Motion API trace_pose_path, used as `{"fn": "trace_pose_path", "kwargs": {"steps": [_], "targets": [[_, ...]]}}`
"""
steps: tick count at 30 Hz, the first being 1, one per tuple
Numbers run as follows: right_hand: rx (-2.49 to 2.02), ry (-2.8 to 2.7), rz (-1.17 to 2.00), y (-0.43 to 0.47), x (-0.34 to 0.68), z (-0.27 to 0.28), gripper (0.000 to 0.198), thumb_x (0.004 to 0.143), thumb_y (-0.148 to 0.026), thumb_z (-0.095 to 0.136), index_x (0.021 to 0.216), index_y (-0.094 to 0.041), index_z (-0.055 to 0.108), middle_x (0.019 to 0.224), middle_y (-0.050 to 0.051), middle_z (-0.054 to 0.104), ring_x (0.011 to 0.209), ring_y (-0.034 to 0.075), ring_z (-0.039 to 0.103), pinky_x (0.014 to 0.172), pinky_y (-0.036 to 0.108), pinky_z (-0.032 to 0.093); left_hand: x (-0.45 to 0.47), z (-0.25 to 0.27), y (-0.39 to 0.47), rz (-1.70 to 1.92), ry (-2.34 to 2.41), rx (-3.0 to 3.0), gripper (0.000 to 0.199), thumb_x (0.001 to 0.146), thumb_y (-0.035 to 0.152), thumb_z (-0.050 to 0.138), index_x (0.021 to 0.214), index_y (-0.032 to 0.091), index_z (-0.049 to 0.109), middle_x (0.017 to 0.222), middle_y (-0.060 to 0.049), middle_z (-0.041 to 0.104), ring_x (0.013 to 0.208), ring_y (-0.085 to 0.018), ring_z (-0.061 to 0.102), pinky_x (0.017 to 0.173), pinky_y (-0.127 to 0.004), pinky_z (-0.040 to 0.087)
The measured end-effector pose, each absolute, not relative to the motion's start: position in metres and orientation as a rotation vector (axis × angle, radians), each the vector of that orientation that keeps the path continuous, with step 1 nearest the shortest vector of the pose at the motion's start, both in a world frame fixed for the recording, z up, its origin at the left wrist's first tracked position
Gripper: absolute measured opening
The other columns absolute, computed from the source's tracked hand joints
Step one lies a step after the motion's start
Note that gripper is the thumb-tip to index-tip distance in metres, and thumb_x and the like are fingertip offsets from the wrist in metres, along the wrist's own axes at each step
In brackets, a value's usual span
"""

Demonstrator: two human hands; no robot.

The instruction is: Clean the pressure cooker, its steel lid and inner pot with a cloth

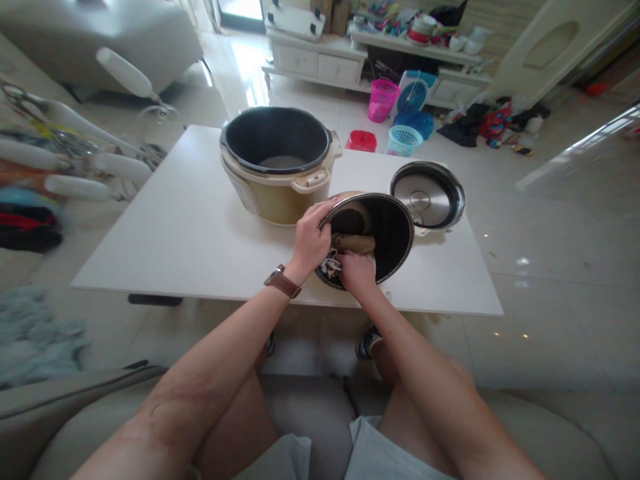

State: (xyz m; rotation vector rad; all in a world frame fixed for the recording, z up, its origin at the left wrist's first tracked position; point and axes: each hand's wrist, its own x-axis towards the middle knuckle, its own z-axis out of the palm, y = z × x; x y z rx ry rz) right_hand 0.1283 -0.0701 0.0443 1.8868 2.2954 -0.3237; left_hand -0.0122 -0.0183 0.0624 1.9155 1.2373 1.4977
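A dark-lined inner pot [393, 233] is tilted over the white table with its mouth toward me. My left hand [313, 237] is closed on the pot's left rim, the thumb on the inside. Inside the pot, my right hand [357, 272] is closed on a bunched brown and patterned cloth [353, 243], which lies against the inner wall. Behind the pot to the left, the pressure cooker body [280, 193] stands upright with its top uncovered. To the right, a round cooker lid [423, 200] lies with its metal inside facing up.
The white table [165, 240] carries these things, its near edge just beyond my knees. Past it on the tiled floor stand a pink basket [383, 100], a light-blue basket [404, 140] and a red basin [361, 141]. A low cabinet [317, 67] lines the wall.
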Motion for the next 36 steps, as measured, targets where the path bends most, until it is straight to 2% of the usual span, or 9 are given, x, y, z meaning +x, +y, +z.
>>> {"fn": "trace_pose_path", "kwargs": {"steps": [6, 12, 17, 21, 26, 30, 36], "targets": [[1.898, 2.300, -0.317, -0.069, 0.128, 0.042, 0.034, 0.098, -0.019, 0.052, 0.119, -0.027, 0.077, 0.119, 0.011, 0.075, 0.108, 0.026, 0.073, 0.084, 0.031, 0.052, -0.012, 0.064, -0.018, 1.516, 1.226, 1.890, 0.053, 0.085, 0.002, 0.046, 0.126, 0.021, 0.074, 0.133, -0.007, 0.075, 0.127, -0.022, 0.067, 0.117, -0.044, 0.051], [1.958, 2.314, -0.407, -0.067, 0.128, 0.038, 0.036, 0.095, -0.017, 0.054, 0.121, -0.026, 0.076, 0.122, 0.012, 0.076, 0.110, 0.026, 0.073, 0.090, 0.031, 0.052, -0.009, 0.061, -0.022, 1.524, 1.224, 1.867, 0.043, 0.095, 0.010, 0.048, 0.127, 0.023, 0.074, 0.135, -0.007, 0.074, 0.129, -0.022, 0.067, 0.117, -0.044, 0.051], [2.211, 2.363, -0.699, -0.060, 0.124, 0.031, 0.038, 0.092, -0.012, 0.049, 0.116, -0.022, 0.077, 0.116, 0.012, 0.080, 0.112, 0.028, 0.073, 0.093, 0.031, 0.053, -0.001, 0.055, -0.030, 1.608, 1.146, 1.862, 0.037, 0.100, 0.014, 0.051, 0.127, 0.022, 0.075, 0.135, -0.009, 0.074, 0.130, -0.023, 0.067, 0.117, -0.045, 0.050], [2.399, 2.407, -0.933, -0.055, 0.122, 0.027, 0.041, 0.095, -0.013, 0.044, 0.121, -0.018, 0.075, 0.120, 0.012, 0.080, 0.118, 0.026, 0.072, 0.093, 0.028, 0.054, 0.005, 0.052, -0.035, 1.619, 1.097, 1.890, 0.038, 0.101, 0.015, 0.051, 0.130, 0.024, 0.074, 0.138, -0.009, 0.073, 0.133, -0.023, 0.065, 0.118, -0.047, 0.049], [2.266, 2.359, -0.795, -0.056, 0.126, 0.032, 0.037, 0.091, -0.013, 0.052, 0.116, -0.021, 0.078, 0.119, 0.011, 0.080, 0.118, 0.029, 0.072, 0.095, 0.031, 0.053, 0.005, 0.051, -0.031, 1.625, 1.081, 1.891, 0.043, 0.098, 0.009, 0.050, 0.129, 0.024, 0.074, 0.137, -0.009, 0.073, 0.133, -0.023, 0.065, 0.119, -0.046, 0.049], [2.087, 2.230, -0.641, -0.059, 0.137, 0.045, 0.036, 0.092, -0.017, 0.055, 0.115, -0.028, 0.080, 0.117, 0.010, 0.080, 0.115, 0.028, 0.074, 0.095, 0.031, 0.052, 0.001, 0.049, -0.024, 1.661, 1.091, 1.809, 0.040, 0.096, 0.010, 0.051, 0.125, 0.022, 0.076, 0.133, -0.009, 0.075, 0.128, -0.023, 0.068, 0.116, -0.045, 0.051], [1.988, 2.160, -0.392, -0.060, 0.156, 0.052, 0.033, 0.098, -0.021, 0.052, 0.111, -0.026, 0.082, 0.117, 0.014, 0.079, 0.110, 0.028, 0.075, 0.094, 0.035, 0.052, 0.000, 0.050, -0.018, 1.621, 1.072, 1.788, 0.038, 0.097, 0.012, 0.051, 0.124, 0.022, 0.076, 0.132, -0.008, 0.075, 0.128, -0.023, 0.068, 0.117, -0.045, 0.051]]}}
